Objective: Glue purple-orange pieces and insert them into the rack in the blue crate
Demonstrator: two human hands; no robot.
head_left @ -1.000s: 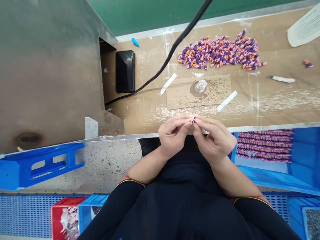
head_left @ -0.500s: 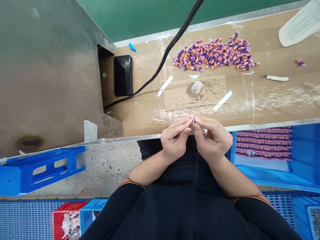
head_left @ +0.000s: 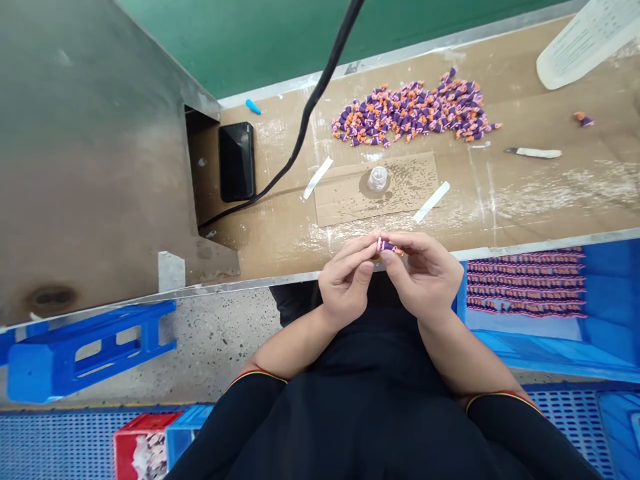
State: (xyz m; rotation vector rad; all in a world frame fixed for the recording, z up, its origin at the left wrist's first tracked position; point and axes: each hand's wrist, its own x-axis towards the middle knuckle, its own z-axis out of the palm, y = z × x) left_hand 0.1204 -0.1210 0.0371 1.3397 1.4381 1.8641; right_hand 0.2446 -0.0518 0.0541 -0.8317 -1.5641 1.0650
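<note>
Between my fingertips, at the table's front edge, is a small purple, pink and orange figure (head_left: 389, 247). My left hand (head_left: 346, 280) pinches its left end, where a bit of white shows. My right hand (head_left: 425, 272) holds its right part between thumb and fingers. Just beyond my hands, a small clear cup (head_left: 378, 179) stands on a wet-spotted cardboard piece (head_left: 340, 203). Farther back lies a heap of similar small figures (head_left: 415, 110).
A black phone (head_left: 237, 162) and a black cable (head_left: 305, 123) lie left, beside a metal box (head_left: 100, 167). At the right are a small knife (head_left: 537, 153), a lone figure (head_left: 583, 119) and a whitish plastic container (head_left: 580, 50). A blue crate (head_left: 607, 287) holds rows of figures.
The figure between my fingers now shows more of its body, lying sideways with orange toward my right hand. The table's items appear shifted slightly left in view.
</note>
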